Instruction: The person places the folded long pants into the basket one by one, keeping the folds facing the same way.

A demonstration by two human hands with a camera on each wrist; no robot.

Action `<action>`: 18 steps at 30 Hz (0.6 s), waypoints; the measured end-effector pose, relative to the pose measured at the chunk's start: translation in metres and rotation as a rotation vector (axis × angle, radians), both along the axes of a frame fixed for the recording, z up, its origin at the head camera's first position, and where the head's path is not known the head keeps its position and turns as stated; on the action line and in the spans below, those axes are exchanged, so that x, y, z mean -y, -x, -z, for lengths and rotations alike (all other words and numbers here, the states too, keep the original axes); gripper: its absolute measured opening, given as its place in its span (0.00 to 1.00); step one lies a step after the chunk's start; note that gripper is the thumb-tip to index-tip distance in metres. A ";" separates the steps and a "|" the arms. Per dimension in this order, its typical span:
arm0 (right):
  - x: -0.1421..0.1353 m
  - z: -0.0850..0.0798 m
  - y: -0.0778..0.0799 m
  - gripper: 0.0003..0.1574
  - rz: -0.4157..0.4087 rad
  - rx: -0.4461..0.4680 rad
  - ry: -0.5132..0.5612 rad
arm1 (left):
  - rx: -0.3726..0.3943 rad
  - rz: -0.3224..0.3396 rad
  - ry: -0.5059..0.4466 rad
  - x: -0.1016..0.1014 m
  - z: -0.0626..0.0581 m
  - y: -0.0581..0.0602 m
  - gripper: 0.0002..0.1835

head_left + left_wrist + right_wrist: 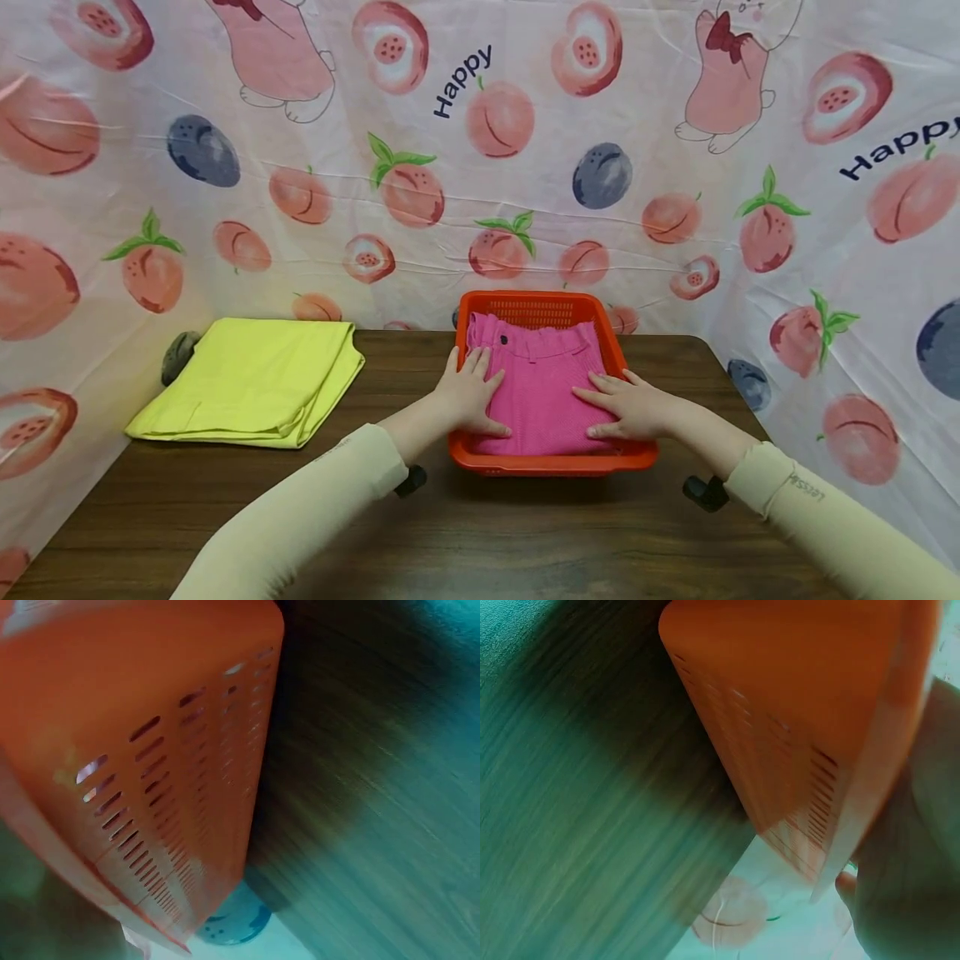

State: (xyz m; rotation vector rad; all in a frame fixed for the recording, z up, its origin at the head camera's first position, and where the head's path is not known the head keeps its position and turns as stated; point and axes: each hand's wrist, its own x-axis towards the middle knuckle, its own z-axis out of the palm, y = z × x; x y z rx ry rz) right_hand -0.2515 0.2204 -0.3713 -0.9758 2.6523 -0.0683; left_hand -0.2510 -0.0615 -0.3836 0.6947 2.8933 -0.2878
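A folded pink pair of pants (543,392), waistband and dark button at the far end, lies inside a red plastic basket (555,465). On the pants' left side rests my left hand (471,398), fingers spread and straight. Opposite it, my right hand (637,407) lies across the basket's right rim with its extended fingers on the pink fabric. The left wrist view shows the slotted outer wall of the basket (165,682) and none of that hand. In the right wrist view, part of my right hand (907,892) shows beside the basket's rim.
A folded yellow garment (247,375) lies at the back left of the dark wooden table (420,533). Fruit-patterned cloth (315,242) hangs behind the table and along both sides. Black wrist-camera parts (705,493) show below my wrists.
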 end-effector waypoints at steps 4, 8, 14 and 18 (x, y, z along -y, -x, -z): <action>0.004 0.005 -0.001 0.48 -0.006 -0.055 -0.034 | 0.007 -0.020 0.026 -0.002 0.005 0.001 0.54; 0.008 0.010 -0.003 0.48 -0.018 -0.123 -0.094 | 0.013 -0.047 0.078 -0.007 0.008 0.003 0.55; 0.014 0.019 -0.009 0.48 -0.021 -0.238 -0.162 | 0.003 -0.074 0.183 -0.015 0.009 0.003 0.56; 0.019 0.023 -0.013 0.47 -0.010 -0.272 -0.185 | -0.011 -0.083 0.230 -0.019 0.012 0.002 0.56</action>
